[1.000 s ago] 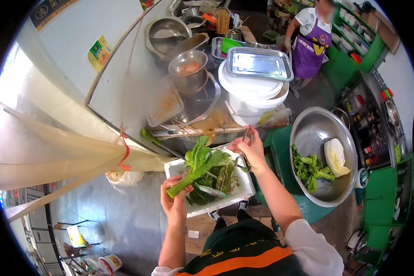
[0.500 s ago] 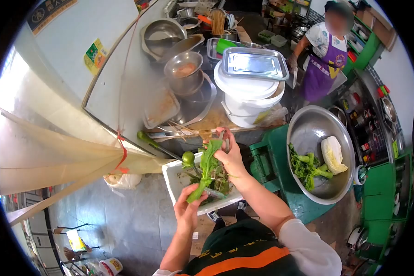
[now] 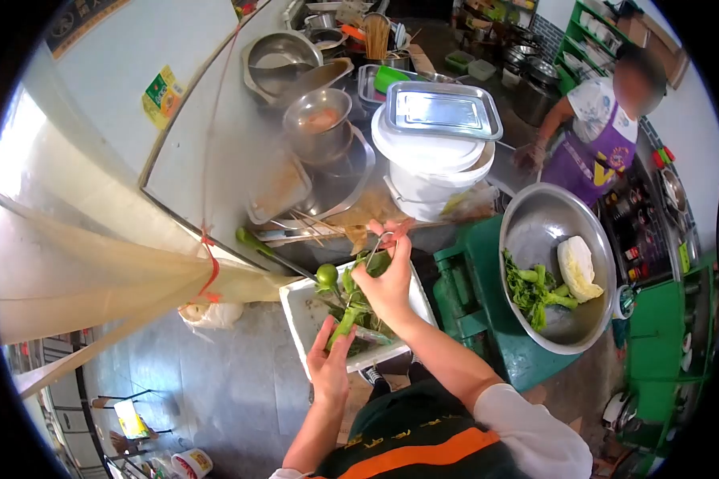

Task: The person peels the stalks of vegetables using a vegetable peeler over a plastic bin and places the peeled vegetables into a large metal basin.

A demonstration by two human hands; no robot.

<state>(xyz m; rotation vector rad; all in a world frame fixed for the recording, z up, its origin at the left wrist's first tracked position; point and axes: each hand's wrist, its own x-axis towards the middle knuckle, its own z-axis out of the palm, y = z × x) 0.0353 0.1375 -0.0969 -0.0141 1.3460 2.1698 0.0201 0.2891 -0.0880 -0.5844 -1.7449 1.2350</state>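
Note:
My left hand point(image 3: 330, 369) is closed around the lower end of a green leafy vegetable stalk point(image 3: 345, 324), which points up and away from me. My right hand point(image 3: 388, 281) grips a thin curved metal tool point(image 3: 372, 251) above the stalk's upper end; its exact kind is unclear. Both hands are over a white foam box point(image 3: 295, 321) with green leaves and trimmings inside. A round green fruit or vegetable point(image 3: 327, 275) shows at the box's far left, beside a long dark handle with a green end point(image 3: 252, 239).
A steel basin point(image 3: 527, 215) on a green stand point(image 3: 487, 335) at right holds leafy greens point(image 3: 535, 295) and a pale cabbage point(image 3: 577, 267). Ahead are white buckets point(image 3: 423, 180) under a steel tray and stacked steel bowls point(image 3: 319, 128). A person in a purple apron point(image 3: 587, 164) stands behind the basin.
My right hand has moved slightly down and left, with its wrist turned. The broad leaf that stood up between my hands no longer shows there. The other person has moved right, closer to the basin.

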